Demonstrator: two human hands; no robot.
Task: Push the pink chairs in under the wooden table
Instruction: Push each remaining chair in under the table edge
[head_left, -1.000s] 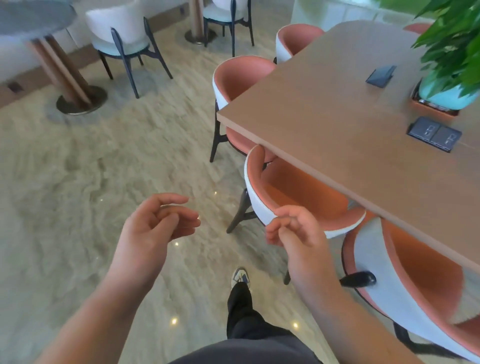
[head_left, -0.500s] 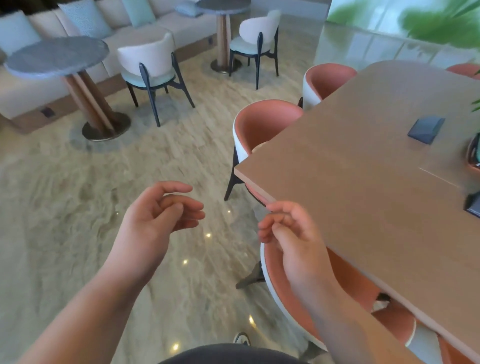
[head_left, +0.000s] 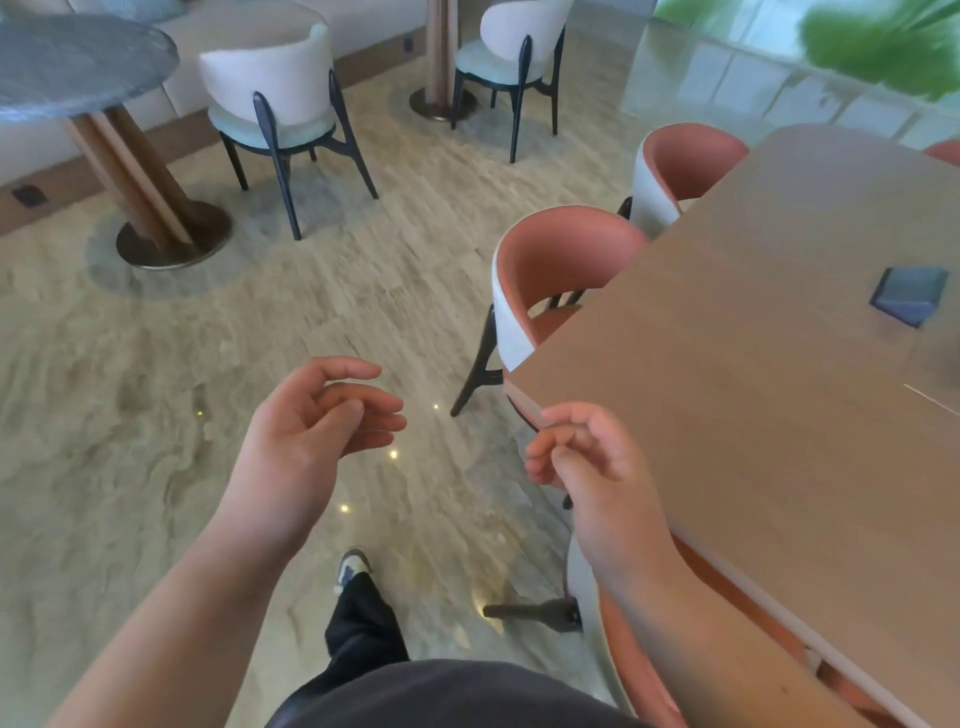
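your left hand (head_left: 306, 431) hung in the air over the pale stone floor (head_left: 156, 395), palm turned inward, fingers loosely curled and apart, holding nothing. your right hand (head_left: 587, 467) was raised just beside the near corner of the wooden table (head_left: 753, 415), its fingers curled in toward the thumb in a loose pinch, also empty; whether a fingertip touched the table edge could not be told. the nearest pink chair (head_left: 623, 649) sat below your right forearm, its white-backed shell tucked mostly under the table edge, with one dark leg (head_left: 524, 610) sticking out over the floor. a second pink chair (head_left: 550, 275) stood at the table's end, its seat partly under the top and its curved back clear of it. a third pink chair (head_left: 680, 166) stood farther along the same side, likewise partly under the table. a small dark square panel (head_left: 909, 296) lay on the tabletop. across the floor were two white chairs (head_left: 275, 98) and a round grey table (head_left: 78, 62) on a wooden pedestal. your shoe (head_left: 350, 566) and dark trouser leg showed below between your arms.
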